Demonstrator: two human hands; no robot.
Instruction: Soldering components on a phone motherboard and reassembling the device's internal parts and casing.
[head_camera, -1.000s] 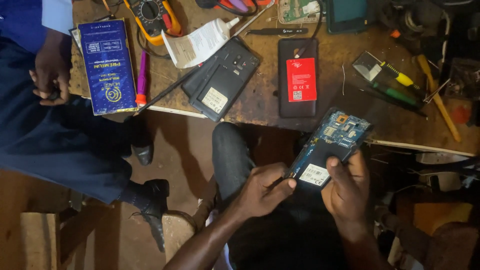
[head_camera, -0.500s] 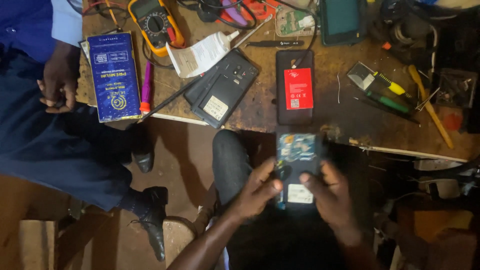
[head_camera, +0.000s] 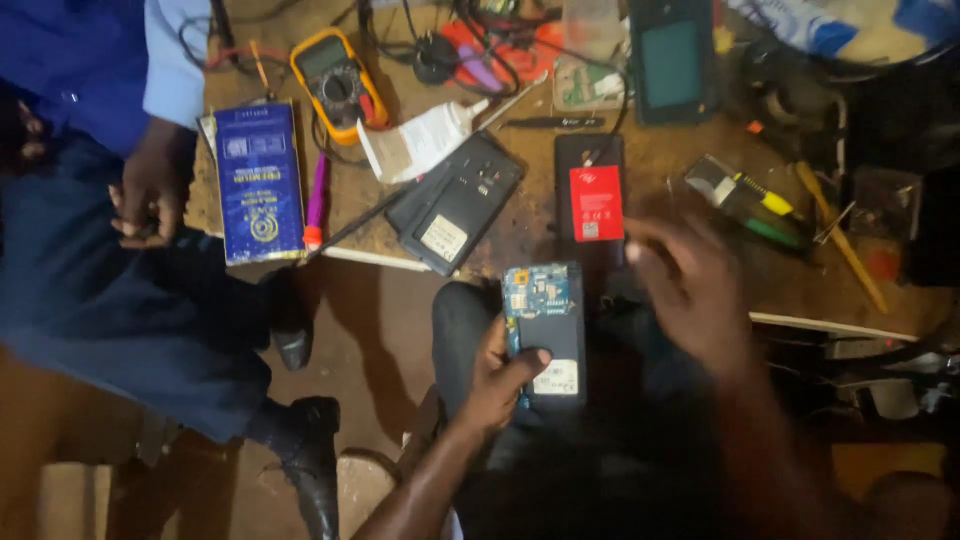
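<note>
My left hand (head_camera: 497, 377) grips an opened phone (head_camera: 546, 330) with its back cover off, circuit board showing at the top and a white label lower down, held over my lap. My right hand (head_camera: 690, 285) is blurred, raised off the phone and reaching over the workbench edge, fingers apart, holding nothing. It is nearest the black phone with a red battery (head_camera: 592, 200) lying on the wooden bench (head_camera: 660, 170).
On the bench lie a second open black phone (head_camera: 455, 205), a blue box (head_camera: 258, 183), a yellow multimeter (head_camera: 337, 80), a pink pen (head_camera: 317, 203), screwdrivers (head_camera: 760, 205) and cables. Another person in blue stands at the left, a hand (head_camera: 150, 190) at the bench corner.
The phone turned upright from a tilted hold. My right hand let go of it and lifted toward the bench; my left hand alone holds it now.
</note>
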